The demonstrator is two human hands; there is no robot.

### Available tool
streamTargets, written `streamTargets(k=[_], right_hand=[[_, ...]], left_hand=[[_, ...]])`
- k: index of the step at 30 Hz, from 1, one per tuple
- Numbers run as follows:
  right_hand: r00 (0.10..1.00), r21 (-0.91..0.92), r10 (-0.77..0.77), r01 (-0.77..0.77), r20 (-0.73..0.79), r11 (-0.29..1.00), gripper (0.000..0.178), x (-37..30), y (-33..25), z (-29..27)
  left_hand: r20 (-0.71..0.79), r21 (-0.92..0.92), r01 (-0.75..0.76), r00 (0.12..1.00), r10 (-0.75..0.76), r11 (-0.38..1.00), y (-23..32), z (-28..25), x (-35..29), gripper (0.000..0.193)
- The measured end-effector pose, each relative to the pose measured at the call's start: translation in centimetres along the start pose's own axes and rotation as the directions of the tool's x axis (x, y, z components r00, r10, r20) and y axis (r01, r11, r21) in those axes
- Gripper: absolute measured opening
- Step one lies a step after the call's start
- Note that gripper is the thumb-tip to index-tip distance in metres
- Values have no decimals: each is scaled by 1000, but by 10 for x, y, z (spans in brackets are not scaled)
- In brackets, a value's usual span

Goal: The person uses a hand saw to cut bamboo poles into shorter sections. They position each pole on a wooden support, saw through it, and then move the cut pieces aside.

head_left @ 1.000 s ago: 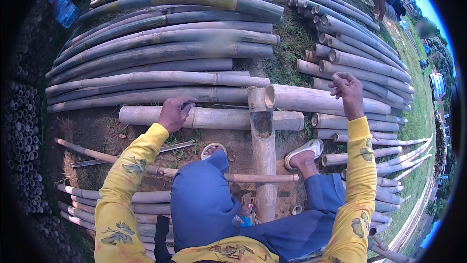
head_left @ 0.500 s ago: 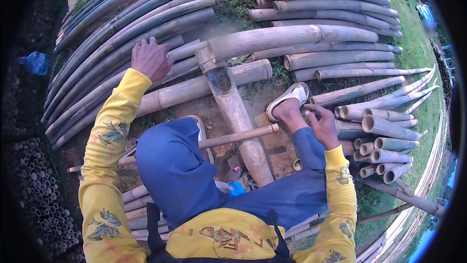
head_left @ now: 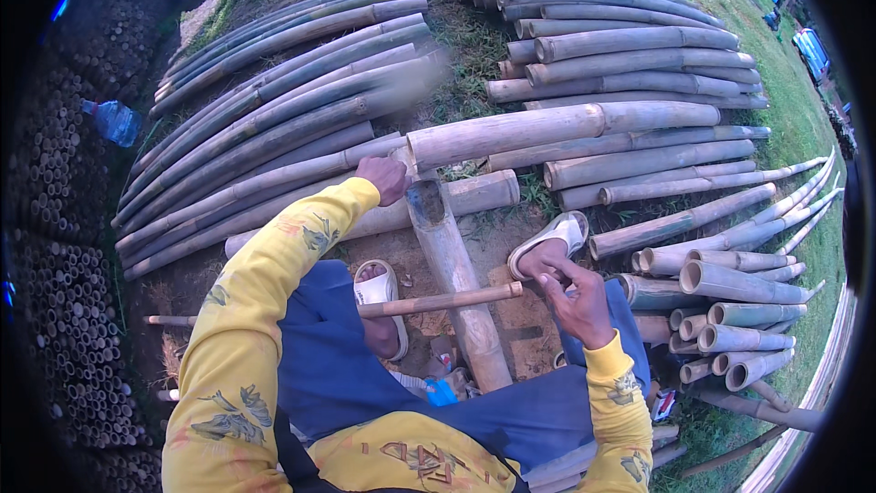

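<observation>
A thick pale bamboo pole (head_left: 511, 134) lies crosswise in front of me, its left end by the top of a slanted bamboo post (head_left: 459, 269). The post has a dark hollow cut into its upper end. My left hand (head_left: 383, 179) is closed beside that left pole end; its fingers are mostly hidden, and I cannot make out what is in them. My right hand (head_left: 581, 306) hovers near my right knee, index finger stretched and the others loosely bent, with nothing visible in it. A thin bamboo stick (head_left: 447, 300) crosses the post between my feet.
Another thick bamboo log (head_left: 482, 194) lies on the ground behind the post. Long poles (head_left: 274, 110) are stacked at left, more poles (head_left: 639, 46) at far right, and cut ends (head_left: 730, 311) at near right. A clear blue-tinted bottle (head_left: 115, 122) stands at far left.
My left hand has moved right, from over the left poles to the thick pole's end, and its fingers have closed. My right hand has shifted slightly left, its index finger stretching out. The view has shifted.
</observation>
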State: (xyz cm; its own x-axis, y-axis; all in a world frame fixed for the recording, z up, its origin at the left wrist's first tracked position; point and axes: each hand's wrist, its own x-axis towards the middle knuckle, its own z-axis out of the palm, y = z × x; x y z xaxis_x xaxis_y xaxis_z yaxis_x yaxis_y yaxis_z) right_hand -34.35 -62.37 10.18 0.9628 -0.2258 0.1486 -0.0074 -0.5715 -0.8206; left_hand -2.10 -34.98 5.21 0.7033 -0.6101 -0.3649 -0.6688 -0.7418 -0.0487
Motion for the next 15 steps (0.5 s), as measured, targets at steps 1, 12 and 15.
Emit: streamTargets(k=[1, 12, 15], right_hand=[[998, 12, 43, -42, -39, 999, 30, -12, 1, -11], [764, 252, 461, -387, -452, 887, 30, -175, -28, -65], [650, 277, 461, -371, -605, 886, 30, -210, -46, -76]], left_hand=[[-9, -8, -12, 1000, 12, 1000, 4, -2, 2, 51], [-410, -830, -321, 905, -110, 455, 156, -59, 17, 52], [-538, -745, -567, 822, 187, 350, 273, -143, -14, 54]])
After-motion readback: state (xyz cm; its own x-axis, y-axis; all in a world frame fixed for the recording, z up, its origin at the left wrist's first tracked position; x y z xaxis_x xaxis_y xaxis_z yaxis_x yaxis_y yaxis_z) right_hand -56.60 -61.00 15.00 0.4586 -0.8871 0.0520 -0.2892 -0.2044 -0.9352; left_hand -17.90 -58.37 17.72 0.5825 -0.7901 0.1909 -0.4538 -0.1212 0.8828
